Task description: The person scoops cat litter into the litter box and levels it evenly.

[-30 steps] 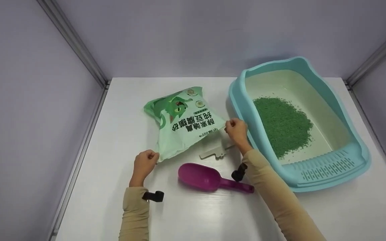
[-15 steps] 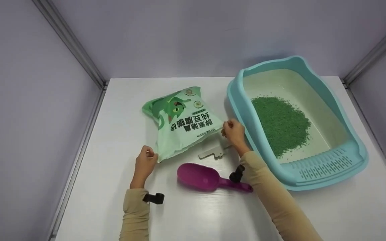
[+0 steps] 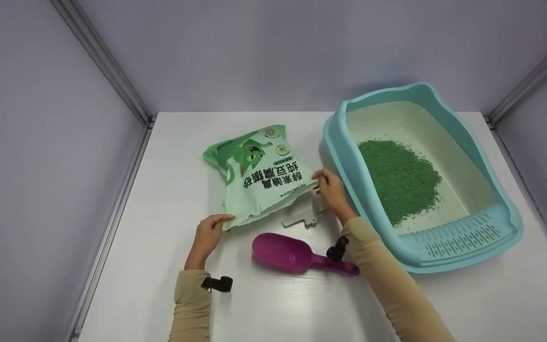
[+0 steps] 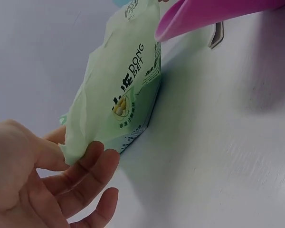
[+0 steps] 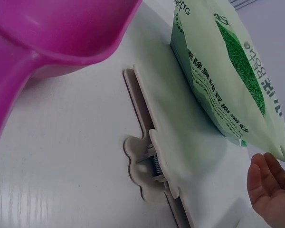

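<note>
1. Head view first: I see the green litter bag lying on the white worktop, left of the blue litter tray. Its open mouth edge faces the person, and the sealed bottom points toward the back wall.

2. My read of the key relation is that the mouth edge runs as a slanted line between the two hands. The left hand is at its nearer, lower-left corner. The right hand is at its farther, upper-right corner. The bag's body lies beyond both hands, so each is about equally near its own corner.

3. Left fingers: in the left wrist view they are fairly straight under the corner, with the thumb on the other side. It looks like a loose pinch on the film.

4. Right fingers: in the right wrist view they are straight and relaxed just below the bag's corner. I judge them touching or nearly so, not gripping.

5. The bag is pale green, thin, crinkled plastic, partly slack, with a cat drawing and printed characters.

6. Just on the near side of the bag lie a beige sealing clip and a magenta scoop, both free on the worktop.
</note>
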`<state>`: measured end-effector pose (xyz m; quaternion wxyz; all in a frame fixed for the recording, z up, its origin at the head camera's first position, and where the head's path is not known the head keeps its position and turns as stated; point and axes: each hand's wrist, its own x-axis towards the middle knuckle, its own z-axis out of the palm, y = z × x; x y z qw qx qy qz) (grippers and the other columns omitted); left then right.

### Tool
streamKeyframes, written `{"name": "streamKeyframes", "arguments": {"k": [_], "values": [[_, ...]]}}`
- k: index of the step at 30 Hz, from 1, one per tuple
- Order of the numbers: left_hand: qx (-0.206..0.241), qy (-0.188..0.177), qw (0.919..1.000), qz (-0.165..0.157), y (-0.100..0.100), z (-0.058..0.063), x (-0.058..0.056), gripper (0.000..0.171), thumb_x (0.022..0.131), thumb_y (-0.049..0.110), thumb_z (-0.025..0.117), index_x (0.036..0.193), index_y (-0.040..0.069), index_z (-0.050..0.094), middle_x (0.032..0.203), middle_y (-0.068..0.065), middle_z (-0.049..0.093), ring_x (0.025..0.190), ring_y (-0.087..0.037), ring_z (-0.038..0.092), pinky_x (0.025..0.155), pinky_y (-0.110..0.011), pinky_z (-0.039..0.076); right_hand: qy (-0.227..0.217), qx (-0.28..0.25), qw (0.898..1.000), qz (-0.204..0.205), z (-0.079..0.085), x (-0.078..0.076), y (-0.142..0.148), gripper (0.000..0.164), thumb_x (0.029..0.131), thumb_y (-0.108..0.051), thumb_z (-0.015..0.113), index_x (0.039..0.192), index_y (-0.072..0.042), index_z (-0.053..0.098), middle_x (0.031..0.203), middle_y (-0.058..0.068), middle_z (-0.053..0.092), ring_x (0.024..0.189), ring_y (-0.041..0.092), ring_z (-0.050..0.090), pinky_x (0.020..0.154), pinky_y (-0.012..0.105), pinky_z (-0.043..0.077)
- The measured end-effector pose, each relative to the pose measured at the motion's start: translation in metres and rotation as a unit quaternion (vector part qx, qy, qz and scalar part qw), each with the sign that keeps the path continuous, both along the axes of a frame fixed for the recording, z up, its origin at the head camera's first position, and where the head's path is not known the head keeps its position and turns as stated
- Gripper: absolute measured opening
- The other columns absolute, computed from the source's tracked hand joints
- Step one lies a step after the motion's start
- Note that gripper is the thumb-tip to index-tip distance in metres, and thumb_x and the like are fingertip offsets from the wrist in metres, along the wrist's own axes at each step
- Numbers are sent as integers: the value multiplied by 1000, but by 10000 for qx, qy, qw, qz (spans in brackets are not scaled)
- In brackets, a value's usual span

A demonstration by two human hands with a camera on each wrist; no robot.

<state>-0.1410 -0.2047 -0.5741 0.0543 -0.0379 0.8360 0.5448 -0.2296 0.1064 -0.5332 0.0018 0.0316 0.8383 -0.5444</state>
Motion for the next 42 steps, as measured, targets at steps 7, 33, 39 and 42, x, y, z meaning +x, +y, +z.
{"name": "streamKeyframes", "arguments": {"k": [7,33,39,42], "values": [[17,-539,9985,-35,1,0,1,28,89,17,66,116,9,70,126,-13,65,109,-25,57,90,-32,48,-335,-964,9947,156,-10,1,8,26,96,-2,36,108,6,57,102,29,61,91,41,63,73,36,55],[340,-746,9875,1347,2,-7,-12,29,89,18,68,69,-2,64,83,-15,76,79,-25,71,64,-18,41,-638,-254,9940,-849,-5,-7,-9,15,98,-5,48,97,4,60,75,9,61,61,11,58,58,23,52],[878,-940,9747,1828,6,-6,-13,41,87,15,69,53,9,46,77,-15,76,80,-29,73,57,-21,32,-677,-221,9947,-736,-2,-8,-10,11,97,-4,47,98,2,56,78,6,57,64,10,58,63,28,54],[1155,-1012,9692,1923,8,-6,-13,39,87,13,67,54,8,46,72,-12,75,83,-29,75,60,-21,34,-616,-117,9958,-661,1,-9,-9,7,96,-3,46,96,-1,52,81,9,58,66,12,59,62,27,53]]}}
